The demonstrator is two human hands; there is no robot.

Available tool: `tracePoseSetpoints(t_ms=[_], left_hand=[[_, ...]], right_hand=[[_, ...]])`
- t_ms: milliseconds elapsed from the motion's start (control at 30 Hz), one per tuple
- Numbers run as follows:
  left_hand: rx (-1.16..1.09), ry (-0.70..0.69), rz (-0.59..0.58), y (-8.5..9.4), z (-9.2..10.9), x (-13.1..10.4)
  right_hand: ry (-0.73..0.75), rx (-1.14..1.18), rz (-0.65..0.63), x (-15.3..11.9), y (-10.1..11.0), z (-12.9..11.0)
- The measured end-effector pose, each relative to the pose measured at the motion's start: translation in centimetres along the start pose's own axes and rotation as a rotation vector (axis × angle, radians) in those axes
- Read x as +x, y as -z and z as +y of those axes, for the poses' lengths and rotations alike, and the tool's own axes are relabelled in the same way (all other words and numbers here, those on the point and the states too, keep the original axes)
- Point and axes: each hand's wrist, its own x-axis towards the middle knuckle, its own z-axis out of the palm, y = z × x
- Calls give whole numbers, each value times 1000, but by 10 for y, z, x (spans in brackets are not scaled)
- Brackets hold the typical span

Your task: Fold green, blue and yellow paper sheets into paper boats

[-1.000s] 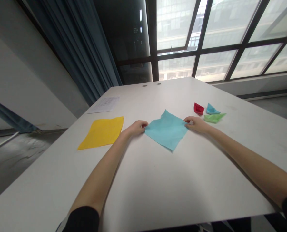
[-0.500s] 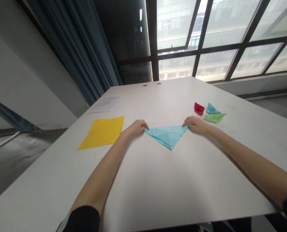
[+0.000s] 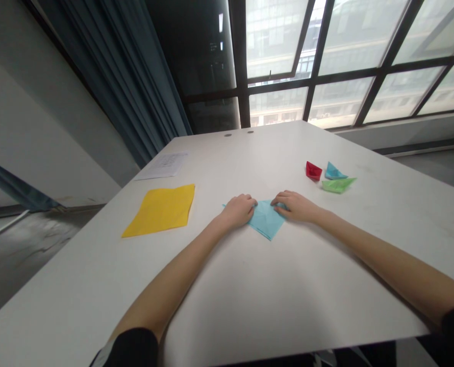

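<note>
A light blue folded sheet of paper [image 3: 266, 218] lies on the table in front of me, one point facing me. On its left half rests my left hand [image 3: 241, 210], fingers bent over the top edge and pressing down; a thin blue corner shows just beyond that hand's left side. My right hand [image 3: 294, 205] lies over the right part, thumb and forefinger apart, fingertips touching the paper near its top edge. Both hands hide the sheet's side corners. Neither hand visibly pinches the paper.
A yellow sheet [image 3: 160, 211] lies to the left, with a printed white page [image 3: 164, 165] behind it. Red [image 3: 313, 171], blue [image 3: 334, 172] and green [image 3: 337, 185] folded paper boats stand at the right. The white table [image 3: 250, 290] ends close to me.
Both hands have moved inward from the blue paper's two side corners onto its middle. They have gone from holding the corners to pressing on the sheet.
</note>
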Motion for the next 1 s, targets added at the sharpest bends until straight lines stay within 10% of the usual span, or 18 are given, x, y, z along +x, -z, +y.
tracePoseSetpoints(t_ms=[700,1000], left_hand=[[-204,130,-404,-10,17,-11],[-88,507,-511,0,14,-13]], right_hand=[[-35,48,-191,-13,-19,-12],[-63,79,-224,-14,-21,-10]])
